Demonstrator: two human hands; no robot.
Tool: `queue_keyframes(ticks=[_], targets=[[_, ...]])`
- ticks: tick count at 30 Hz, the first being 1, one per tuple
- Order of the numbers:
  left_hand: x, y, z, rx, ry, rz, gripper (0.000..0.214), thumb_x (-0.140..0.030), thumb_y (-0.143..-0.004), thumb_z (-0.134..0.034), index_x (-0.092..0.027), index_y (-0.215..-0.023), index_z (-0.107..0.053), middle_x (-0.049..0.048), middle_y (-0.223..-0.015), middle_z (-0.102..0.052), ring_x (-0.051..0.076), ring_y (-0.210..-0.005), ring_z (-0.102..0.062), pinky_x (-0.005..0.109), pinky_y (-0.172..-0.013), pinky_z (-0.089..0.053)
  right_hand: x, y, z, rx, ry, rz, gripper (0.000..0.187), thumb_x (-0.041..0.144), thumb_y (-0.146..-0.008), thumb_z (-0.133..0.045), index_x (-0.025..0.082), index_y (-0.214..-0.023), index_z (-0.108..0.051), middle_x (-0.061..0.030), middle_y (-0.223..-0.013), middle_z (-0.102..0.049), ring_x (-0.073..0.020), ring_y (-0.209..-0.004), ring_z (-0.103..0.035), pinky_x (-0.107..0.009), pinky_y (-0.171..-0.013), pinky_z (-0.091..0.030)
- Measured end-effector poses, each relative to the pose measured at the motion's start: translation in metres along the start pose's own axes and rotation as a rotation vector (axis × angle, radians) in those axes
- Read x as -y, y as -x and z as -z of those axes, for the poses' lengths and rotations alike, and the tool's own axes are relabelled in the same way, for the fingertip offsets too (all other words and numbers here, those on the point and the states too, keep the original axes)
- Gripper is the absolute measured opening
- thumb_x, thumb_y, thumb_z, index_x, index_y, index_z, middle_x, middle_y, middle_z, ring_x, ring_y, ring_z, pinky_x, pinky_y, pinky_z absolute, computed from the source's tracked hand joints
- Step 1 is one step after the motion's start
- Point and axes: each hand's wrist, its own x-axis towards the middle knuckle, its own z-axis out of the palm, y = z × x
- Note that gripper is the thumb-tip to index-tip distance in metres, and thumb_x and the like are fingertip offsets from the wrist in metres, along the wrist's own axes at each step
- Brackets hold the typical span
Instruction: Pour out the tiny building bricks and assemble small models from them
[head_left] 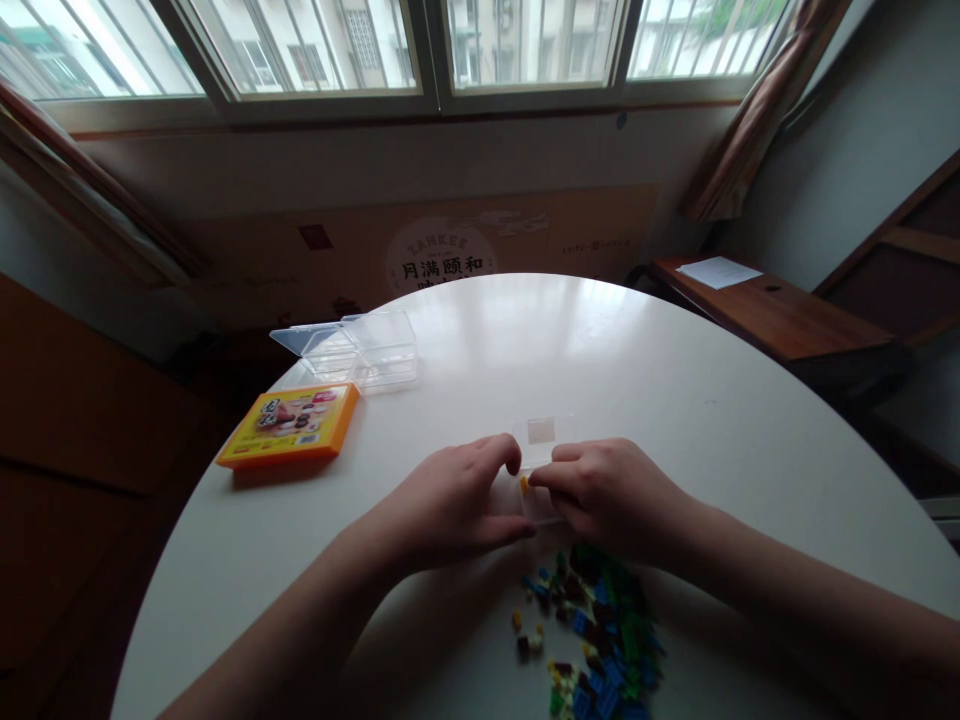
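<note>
A small clear plastic box [547, 508] with its lid [541, 432] raised stands on the white table between my hands. My left hand [461, 495] curves round the box's left side, thumb at the near edge and index finger at the far edge. Over the box, my right hand [619, 495] has its fingers pinched at a small yellow building brick [523, 483]. The fingers partly hide the inside of the box. Just below my hands lies a loose pile of small bricks [600, 640] in blue, green, brown and yellow.
A yellow-orange box [289, 425] with a printed lid lies at the table's left. Behind it is a larger clear compartment case [367, 350] with its lid up. The round white table [720, 450] reaches toward the window; a wooden desk [787, 310] holding papers stands at right.
</note>
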Motion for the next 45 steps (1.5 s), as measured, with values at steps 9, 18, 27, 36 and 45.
queue_keyframes(ticks=[9, 18, 27, 36, 45], targets=[[0.004, 0.002, -0.001, -0.004, 0.014, -0.01, 0.041, -0.042, -0.074, -0.073, -0.022, -0.104, -0.053, 0.0026, -0.09, -0.064, 0.021, -0.077, -0.059, 0.03, -0.064, -0.042, -0.002, 0.002, 0.001, -0.019, 0.017, 0.011, 0.015, 0.018, -0.084, -0.056, 0.022, -0.082, -0.069, 0.0013, -0.072, -0.062, -0.01, -0.06, -0.047, -0.026, -0.055, -0.024], [0.005, 0.006, 0.009, 0.002, 0.02, -0.02, 0.035, -0.045, -0.078, -0.071, -0.021, -0.095, -0.054, 0.0029, -0.091, -0.063, 0.019, -0.077, -0.058, 0.029, -0.065, -0.044, -0.005, 0.006, 0.006, -0.104, -0.026, 0.032, 0.023, 0.017, -0.085, -0.056, 0.026, -0.096, -0.074, 0.0011, -0.078, -0.067, -0.0105, -0.063, -0.055, -0.025, -0.057, -0.03], [-0.007, 0.009, 0.018, 0.125, -0.071, -0.097, 0.022, -0.034, -0.081, -0.07, -0.019, -0.07, -0.058, -0.0017, -0.075, -0.063, 0.013, -0.066, -0.054, 0.024, -0.059, -0.038, -0.012, 0.013, 0.01, -0.151, -0.057, 0.045, 0.026, 0.015, -0.086, -0.057, 0.024, -0.102, -0.075, -0.0002, -0.081, -0.07, -0.0101, -0.066, -0.059, -0.023, -0.058, -0.036], [-0.029, 0.016, 0.019, 0.241, -0.023, -0.166, 0.003, -0.019, -0.076, -0.073, -0.022, -0.076, -0.072, -0.0028, -0.074, -0.068, 0.011, -0.063, -0.057, 0.023, -0.061, -0.041, -0.014, 0.021, 0.023, -0.206, -0.076, 0.056, 0.024, 0.016, -0.086, -0.056, 0.023, -0.098, -0.076, 0.0, -0.08, -0.07, -0.009, -0.063, -0.058, -0.022, -0.058, -0.04], [-0.043, 0.018, 0.015, 0.34, -0.088, -0.085, 0.002, -0.025, -0.074, -0.074, -0.023, -0.074, -0.075, -0.0019, -0.07, -0.07, 0.013, -0.061, -0.059, 0.025, -0.058, -0.041, -0.015, 0.024, 0.031, -0.25, -0.083, 0.077, 0.026, 0.013, -0.086, -0.054, 0.022, -0.098, -0.076, -0.001, -0.081, -0.071, -0.0091, -0.063, -0.058, -0.022, -0.059, -0.042]])
